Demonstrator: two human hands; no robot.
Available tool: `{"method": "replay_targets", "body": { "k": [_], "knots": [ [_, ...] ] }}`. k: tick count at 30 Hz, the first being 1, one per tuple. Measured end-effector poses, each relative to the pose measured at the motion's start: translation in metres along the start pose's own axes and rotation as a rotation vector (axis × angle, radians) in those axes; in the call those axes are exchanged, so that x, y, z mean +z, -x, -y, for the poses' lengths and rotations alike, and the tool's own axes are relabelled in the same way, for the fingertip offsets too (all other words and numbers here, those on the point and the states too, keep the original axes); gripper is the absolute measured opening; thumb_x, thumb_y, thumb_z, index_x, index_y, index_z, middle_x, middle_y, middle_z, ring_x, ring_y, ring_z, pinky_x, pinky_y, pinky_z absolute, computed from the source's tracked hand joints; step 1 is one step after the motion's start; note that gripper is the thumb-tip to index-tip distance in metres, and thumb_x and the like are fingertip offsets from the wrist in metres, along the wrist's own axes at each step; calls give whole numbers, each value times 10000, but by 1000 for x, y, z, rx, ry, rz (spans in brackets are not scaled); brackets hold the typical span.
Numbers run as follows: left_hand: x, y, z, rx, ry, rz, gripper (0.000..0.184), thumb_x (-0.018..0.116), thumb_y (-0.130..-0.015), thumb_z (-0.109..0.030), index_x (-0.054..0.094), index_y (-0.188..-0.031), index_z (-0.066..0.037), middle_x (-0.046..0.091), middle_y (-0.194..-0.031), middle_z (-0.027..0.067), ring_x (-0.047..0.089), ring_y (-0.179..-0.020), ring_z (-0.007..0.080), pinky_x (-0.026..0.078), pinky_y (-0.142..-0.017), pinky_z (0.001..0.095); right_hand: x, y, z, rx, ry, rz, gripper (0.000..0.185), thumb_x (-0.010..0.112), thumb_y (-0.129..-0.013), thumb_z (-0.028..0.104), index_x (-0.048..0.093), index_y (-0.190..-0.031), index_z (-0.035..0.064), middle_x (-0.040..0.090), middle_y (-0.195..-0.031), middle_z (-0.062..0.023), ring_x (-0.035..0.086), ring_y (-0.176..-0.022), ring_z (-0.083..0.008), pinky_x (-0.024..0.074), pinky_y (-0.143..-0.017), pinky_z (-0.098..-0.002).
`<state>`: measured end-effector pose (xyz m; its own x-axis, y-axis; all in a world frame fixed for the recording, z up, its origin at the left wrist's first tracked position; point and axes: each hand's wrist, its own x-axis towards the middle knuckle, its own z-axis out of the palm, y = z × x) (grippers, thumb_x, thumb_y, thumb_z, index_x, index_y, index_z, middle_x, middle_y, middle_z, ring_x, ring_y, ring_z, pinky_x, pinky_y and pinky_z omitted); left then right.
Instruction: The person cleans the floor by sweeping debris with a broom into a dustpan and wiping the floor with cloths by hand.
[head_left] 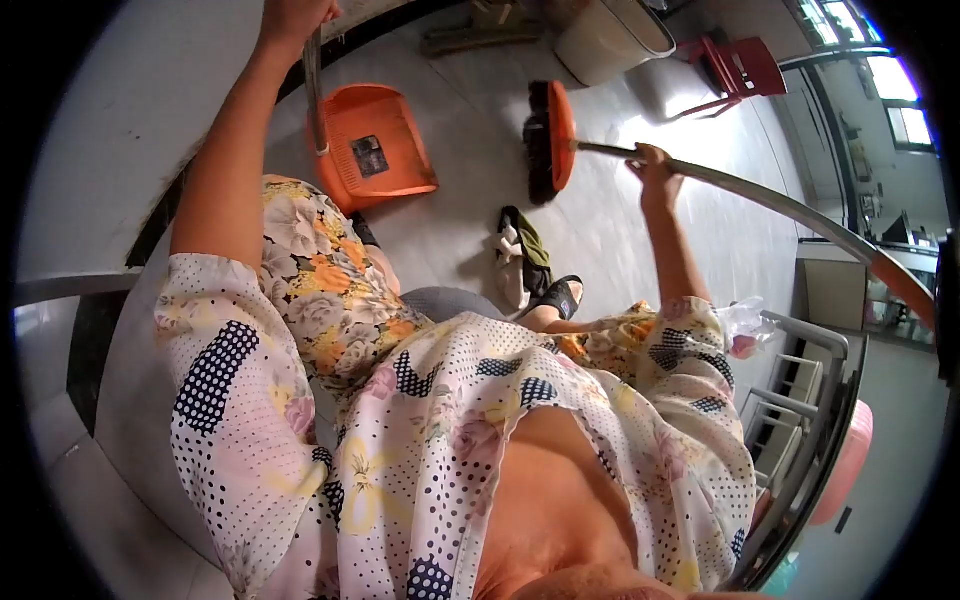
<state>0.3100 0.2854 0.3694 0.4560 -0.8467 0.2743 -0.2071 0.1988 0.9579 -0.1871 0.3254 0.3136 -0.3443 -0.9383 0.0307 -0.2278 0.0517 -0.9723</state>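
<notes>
At the upper left edge, my left hand is closed around the dustpan's handle; part of the hand is cut off by the frame. The orange dustpan rests on the floor, its open side facing right. My right hand grips the long broom handle near the head. The orange broom head, with dark bristles pointing left, is right of the dustpan, the two apart. Below it on the floor lies a green and whitish cloth item, beside my sandaled foot.
A beige bin stands at the top, with a red chair to its right. A metal rack and a clear plastic bag are at the right. A white surface borders the left side.
</notes>
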Motion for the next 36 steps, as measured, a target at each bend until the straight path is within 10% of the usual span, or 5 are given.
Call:
{"method": "replay_targets", "body": {
  "k": [14,24,36],
  "knots": [
    [-4,-1,-4,-13,-29,-52,351,617,-848,-257,537,-584,-40,505,-454,43,464,-359,140,380,-365,298,101,50,46,96,-197,531,272,523,-862,155,565,-985,-85,634,-961,-180,638,-891,-249,563,-766,-358],
    [-62,-8,-12,-18,8,-83,342,614,-836,-258,489,-562,-95,441,-450,2,417,-369,114,399,-401,286,21,-11,60,-9,-37,389,278,534,-889,162,578,-1023,-78,630,-1013,-154,626,-919,-218,543,-821,-342],
    [-10,-2,-24,54,-56,72,345,613,-824,-247,485,-543,-91,438,-476,-24,450,-408,94,404,-394,274,104,73,-4,259,-333,372,276,482,-877,127,538,-986,-120,605,-995,-218,621,-942,-290,560,-813,-399]
  ]
}}
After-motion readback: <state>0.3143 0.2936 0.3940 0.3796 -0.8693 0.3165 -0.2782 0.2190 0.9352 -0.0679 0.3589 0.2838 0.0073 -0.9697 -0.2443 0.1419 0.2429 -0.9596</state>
